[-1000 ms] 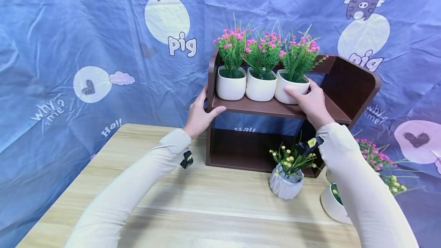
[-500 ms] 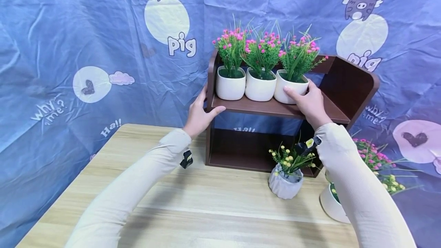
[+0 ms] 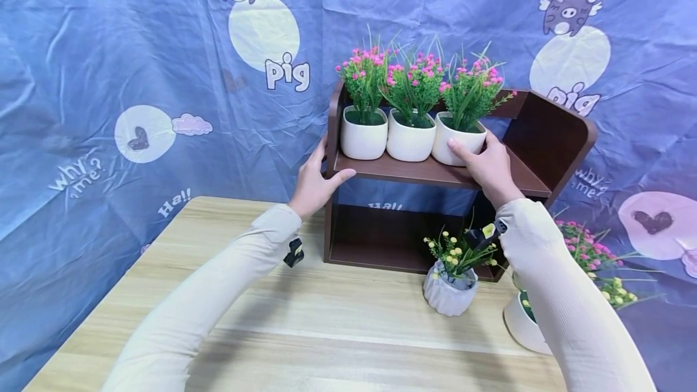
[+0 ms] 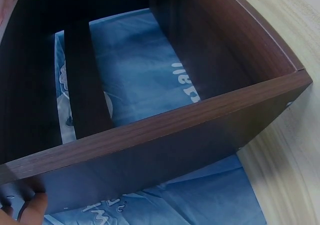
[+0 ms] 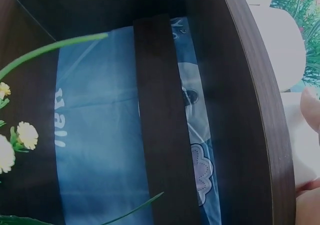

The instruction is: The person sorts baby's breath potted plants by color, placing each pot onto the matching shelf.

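Observation:
A dark brown two-tier shelf (image 3: 403, 169) stands on the table. Three white pots of pink flowers line its upper board: the left pot (image 3: 363, 139), the middle pot (image 3: 411, 141) and the right flowerpot (image 3: 445, 145). My left hand (image 3: 316, 186) grips the shelf's left side panel, thumb over the front edge of the board; in the left wrist view, fingertips (image 4: 34, 210) press the panel's outer face. My right hand (image 3: 492, 167) holds the right flowerpot, thumb across its front and fingers round its right side. The right wrist view shows part of that hand beside the white pot (image 5: 299, 135).
A grey fluted pot (image 3: 449, 295) with yellow flowers stands before the shelf's lower right opening. Farther right, a white pot (image 3: 525, 324) and more pink flowers (image 3: 590, 244) are partly hidden by my right sleeve. Behind everything hangs a blue printed curtain (image 3: 163, 65).
The head view has shifted slightly. Both hands keep their hold on the shelf and the right flowerpot, and the pots stay in their row.

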Action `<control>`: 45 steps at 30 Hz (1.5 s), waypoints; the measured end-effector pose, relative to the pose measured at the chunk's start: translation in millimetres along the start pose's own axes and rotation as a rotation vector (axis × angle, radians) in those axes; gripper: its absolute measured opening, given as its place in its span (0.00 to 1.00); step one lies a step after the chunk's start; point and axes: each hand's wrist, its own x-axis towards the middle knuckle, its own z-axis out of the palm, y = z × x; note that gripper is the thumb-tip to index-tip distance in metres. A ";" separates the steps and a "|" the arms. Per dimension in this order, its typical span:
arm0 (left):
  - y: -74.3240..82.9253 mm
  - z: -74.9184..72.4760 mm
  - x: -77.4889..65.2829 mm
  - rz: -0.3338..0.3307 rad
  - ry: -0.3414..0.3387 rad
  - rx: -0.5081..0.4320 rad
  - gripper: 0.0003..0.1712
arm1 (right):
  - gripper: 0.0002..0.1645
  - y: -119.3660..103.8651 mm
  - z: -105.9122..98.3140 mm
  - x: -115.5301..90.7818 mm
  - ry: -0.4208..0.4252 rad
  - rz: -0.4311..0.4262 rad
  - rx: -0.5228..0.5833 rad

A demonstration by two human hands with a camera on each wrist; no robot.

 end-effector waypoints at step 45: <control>-0.4 0.7 0.1 -0.001 0.002 0.007 0.53 | 0.49 15.7 -27.2 -70.7 -0.049 -0.034 0.208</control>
